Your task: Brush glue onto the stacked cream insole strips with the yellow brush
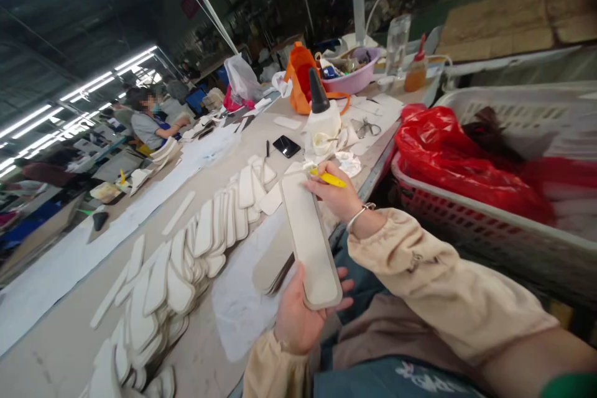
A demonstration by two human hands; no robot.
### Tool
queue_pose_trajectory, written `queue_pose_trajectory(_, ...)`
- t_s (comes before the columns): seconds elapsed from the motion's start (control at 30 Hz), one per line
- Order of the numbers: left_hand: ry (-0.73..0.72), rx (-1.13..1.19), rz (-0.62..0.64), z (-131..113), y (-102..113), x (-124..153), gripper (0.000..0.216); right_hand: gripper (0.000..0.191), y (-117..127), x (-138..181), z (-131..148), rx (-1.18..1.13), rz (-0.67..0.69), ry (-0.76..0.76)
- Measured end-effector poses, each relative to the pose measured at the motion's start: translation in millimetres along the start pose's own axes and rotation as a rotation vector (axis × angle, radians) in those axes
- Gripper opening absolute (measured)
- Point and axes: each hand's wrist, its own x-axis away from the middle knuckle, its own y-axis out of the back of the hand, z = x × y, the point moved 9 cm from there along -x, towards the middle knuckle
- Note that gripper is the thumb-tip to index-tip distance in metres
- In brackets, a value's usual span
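Note:
A long, pale panel with rounded corners (311, 236) is held tilted over the table's near edge. My left hand (298, 317) grips its lower end, thumb on one edge and fingers reaching underneath. By the upper end, my right hand (342, 196) is closed on a yellow-handled tool (333, 180); the tool's tip is too small to make out. Behind the panel, a small stack of similar panels (273, 261) rests on a white sheet (233, 305). Long overlapping rows of pale rounded pieces (180, 273) cover the table to the left.
A black-capped white bottle (321, 112), a phone (286, 146), scissors (368, 129), an orange bag (298, 78) and a lilac basin (354, 78) stand farther back. On the right is a white crate (489, 217) with a red plastic bag (457, 155). Another person (153, 121) sits across the table.

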Motion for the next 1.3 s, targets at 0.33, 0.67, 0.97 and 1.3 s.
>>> queue_pose_trajectory(0.33, -0.071, -0.147, -0.118, 19, 9, -1, 0.044, 0.049, 22, 5, -10, -0.028, -0.04, -0.038)
queue_pose_trajectory(0.67, -0.096, -0.183, -0.167, 27, 28, -3, 0.043, 0.041, 23, 8, -4, 0.234, -0.014, 0.135)
queue_pose_trajectory(0.97, -0.076, -0.17, -0.233, 14, 59, 3, 0.046, 0.038, 4, 2, -56, 0.375, 0.038, 0.105)
queue_pose_trajectory(1.3, -0.021, -0.051, -0.292, 17, 100, 3, 0.036, 0.015, -51, 26, -83, 1.028, 0.435, 0.382)
